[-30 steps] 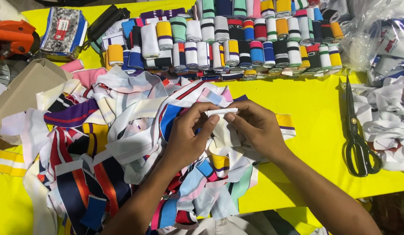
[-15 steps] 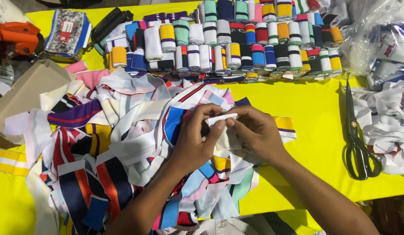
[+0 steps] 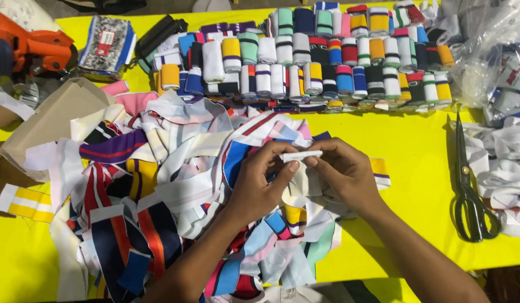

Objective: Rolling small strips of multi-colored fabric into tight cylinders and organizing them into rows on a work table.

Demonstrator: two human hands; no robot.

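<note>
My left hand (image 3: 259,185) and my right hand (image 3: 343,171) meet over a heap of striped fabric strips (image 3: 159,185) on a yellow table (image 3: 422,151). Both pinch the rolled end of a white fabric strip (image 3: 302,156), thumbs and fingertips on it. The rest of that strip hangs down between my hands into the heap. Behind the hands stand rows of rolled fabric strips (image 3: 327,56) in many colours.
Black scissors (image 3: 467,191) lie on the table to the right, beside a pile of white cloth (image 3: 504,157) and clear plastic bags (image 3: 495,50). At far left sit an orange tool (image 3: 35,47), a tan cardboard piece (image 3: 52,120) and a patterned packet (image 3: 105,45).
Both hands have stayed over the heap, turning the white strip's end between the fingers; it looks rolled tighter. The view has shifted slightly.
</note>
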